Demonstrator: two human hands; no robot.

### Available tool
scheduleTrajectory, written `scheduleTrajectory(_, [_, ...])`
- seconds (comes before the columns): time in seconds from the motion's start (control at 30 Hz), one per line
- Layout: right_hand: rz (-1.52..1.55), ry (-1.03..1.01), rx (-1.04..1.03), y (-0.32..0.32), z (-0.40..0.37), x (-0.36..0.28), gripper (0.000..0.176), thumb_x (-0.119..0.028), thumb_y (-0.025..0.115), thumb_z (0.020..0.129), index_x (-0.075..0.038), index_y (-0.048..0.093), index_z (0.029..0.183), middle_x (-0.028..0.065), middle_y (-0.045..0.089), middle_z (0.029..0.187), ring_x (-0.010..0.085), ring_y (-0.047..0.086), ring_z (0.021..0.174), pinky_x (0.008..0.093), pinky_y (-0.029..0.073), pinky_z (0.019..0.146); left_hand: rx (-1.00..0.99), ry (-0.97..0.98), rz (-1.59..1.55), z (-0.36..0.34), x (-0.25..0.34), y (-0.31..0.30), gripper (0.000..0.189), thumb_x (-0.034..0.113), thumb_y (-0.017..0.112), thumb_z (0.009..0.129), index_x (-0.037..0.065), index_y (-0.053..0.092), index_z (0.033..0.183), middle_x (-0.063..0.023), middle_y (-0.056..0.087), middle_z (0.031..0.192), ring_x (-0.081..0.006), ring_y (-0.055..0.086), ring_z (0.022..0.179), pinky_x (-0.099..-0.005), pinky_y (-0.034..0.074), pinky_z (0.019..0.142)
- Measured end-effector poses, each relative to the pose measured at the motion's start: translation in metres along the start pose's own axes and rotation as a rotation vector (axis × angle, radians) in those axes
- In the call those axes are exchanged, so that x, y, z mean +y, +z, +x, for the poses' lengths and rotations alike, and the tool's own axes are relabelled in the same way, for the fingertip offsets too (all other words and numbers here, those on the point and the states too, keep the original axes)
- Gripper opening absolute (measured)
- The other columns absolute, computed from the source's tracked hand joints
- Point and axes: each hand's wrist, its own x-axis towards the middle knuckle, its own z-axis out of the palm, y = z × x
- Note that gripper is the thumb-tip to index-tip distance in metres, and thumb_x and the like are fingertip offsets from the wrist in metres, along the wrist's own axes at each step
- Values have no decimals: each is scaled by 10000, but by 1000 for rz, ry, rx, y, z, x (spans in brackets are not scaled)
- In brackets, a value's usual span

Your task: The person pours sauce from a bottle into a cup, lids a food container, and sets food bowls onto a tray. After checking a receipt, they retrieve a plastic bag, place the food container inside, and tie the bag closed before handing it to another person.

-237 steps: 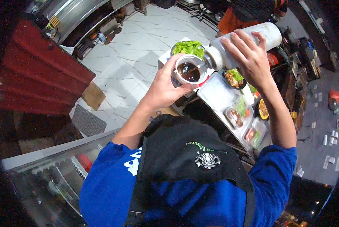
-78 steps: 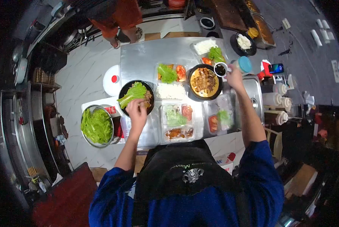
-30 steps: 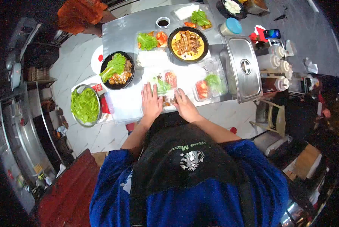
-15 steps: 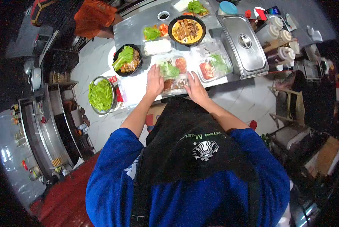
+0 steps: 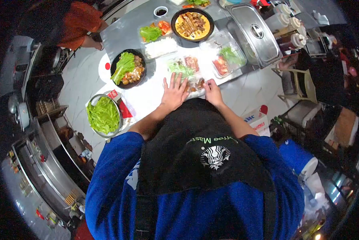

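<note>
Fingers [image 5: 176,79] of both hands [image 5: 174,95] rest on the meal box [image 5: 186,65].

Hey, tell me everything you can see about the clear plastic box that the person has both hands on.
The clear plastic box lies flat near the front edge of the metal counter. Through its see-through top, separate sections show green leaves, red slices and, nearest the person, brownish food. The left hand lies spread on its near left part. The right hand touches its near right corner.
</note>
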Motion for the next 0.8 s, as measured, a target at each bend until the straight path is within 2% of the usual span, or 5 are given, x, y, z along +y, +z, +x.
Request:
scheduleTrajectory(0.43, [-7,39,34,4,7,-9,260,-264,612,888,-66,536,1037,160,643,845,310,630,772,389,489,718,80,89,-200,9,-11,0,717,571,561,815,187,401,1399,-147,275,1484,-397,163,1390,-666,127,1044])
scheduleTrajectory(0.57, [-100,-82,48,-12,-5,-39,328,-240,570,904,-44,489,1155,226,623,939,373,622,894,436,493,788,41,81,-268,8,-13,-17,678,483,562,845,138,388,1402,-151,289,1475,-383,171,1390,-639,138,1058])
scheduleTrajectory(0.7, [-461,-378,274,-8,-9,-72,372,-185,495,899,-17,478,1231,232,591,999,400,589,959,475,495,815,60,23,-308,32,-29,-38,674,411,520,874,60,331,1418,-175,243,1502,-376,164,1402,-580,127,1100])
scheduleTrajectory(0.73, [-528,-589,260,-11,-1,-88,398,-144,509,863,-6,487,1235,237,558,1105,393,590,966,461,494,819,103,-6,-289,45,-37,-33,677,394,510,879,36,316,1420,-178,242,1503,-369,169,1403,-560,129,1110])
scheduleTrajectory(0.8, [-502,-622,196,-2,13,-122,335,-134,453,875,68,513,1136,265,568,1044,380,526,1054,434,435,931,141,-49,-316,77,-49,-23,685,376,487,888,-4,289,1423,-185,245,1504,-352,180,1405,-532,125,1126])
